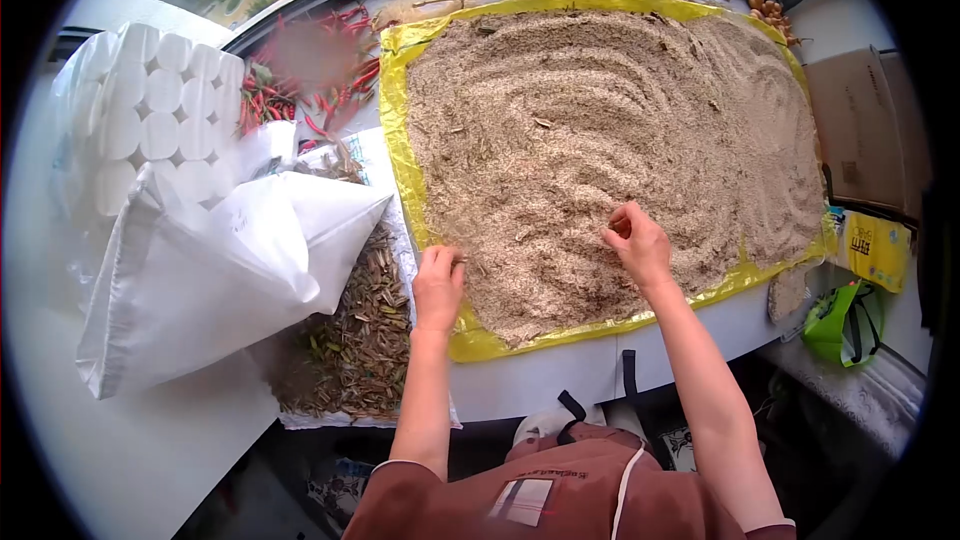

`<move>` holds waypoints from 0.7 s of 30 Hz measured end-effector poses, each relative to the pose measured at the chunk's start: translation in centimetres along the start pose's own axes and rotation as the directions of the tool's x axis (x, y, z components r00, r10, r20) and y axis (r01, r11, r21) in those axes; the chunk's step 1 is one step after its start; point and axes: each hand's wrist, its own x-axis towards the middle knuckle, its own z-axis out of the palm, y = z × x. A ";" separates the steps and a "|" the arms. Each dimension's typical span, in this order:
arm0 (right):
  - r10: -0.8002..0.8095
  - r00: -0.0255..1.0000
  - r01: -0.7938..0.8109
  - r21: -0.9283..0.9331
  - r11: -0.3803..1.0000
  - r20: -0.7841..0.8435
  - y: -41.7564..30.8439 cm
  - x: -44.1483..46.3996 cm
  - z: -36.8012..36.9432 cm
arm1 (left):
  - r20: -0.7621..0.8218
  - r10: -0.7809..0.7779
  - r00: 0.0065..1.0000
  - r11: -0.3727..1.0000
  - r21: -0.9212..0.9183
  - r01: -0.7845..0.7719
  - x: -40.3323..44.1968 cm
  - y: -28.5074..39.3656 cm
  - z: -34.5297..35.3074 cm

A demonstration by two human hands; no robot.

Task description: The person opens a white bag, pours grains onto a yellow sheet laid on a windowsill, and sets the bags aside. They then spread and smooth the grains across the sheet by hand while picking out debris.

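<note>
A thick layer of small beige grain (560,160) lies in wavy ridges on a yellow plastic sheet (398,110), with dark bits of chaff scattered through it. My left hand (438,290) is at the sheet's left edge, its fingers pinched together; a small dark bit may show at the fingertips, too small to name. Over the lower middle of the grain is my right hand (642,248), thumb and fingers closed together, and whatever is between them is hidden. Beside my left hand, a heap of dry brown pods and husks (345,365) rests on a white sheet.
A large white sack (220,285) leans over the pods at left, before a wrapped pack of white rolls (160,110). Red chillies (345,105) lie behind them by the window. To the right are a cardboard box (855,125), a yellow packet (875,250) and a green bag (835,325).
</note>
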 end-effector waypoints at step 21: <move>-0.264 0.962 0.265 0.010 0.964 -0.065 2.6 -0.7 0.5 | 0.389 -0.374 0.842 0.444 -0.722 0.530 -1.4 0.0 -1.7</move>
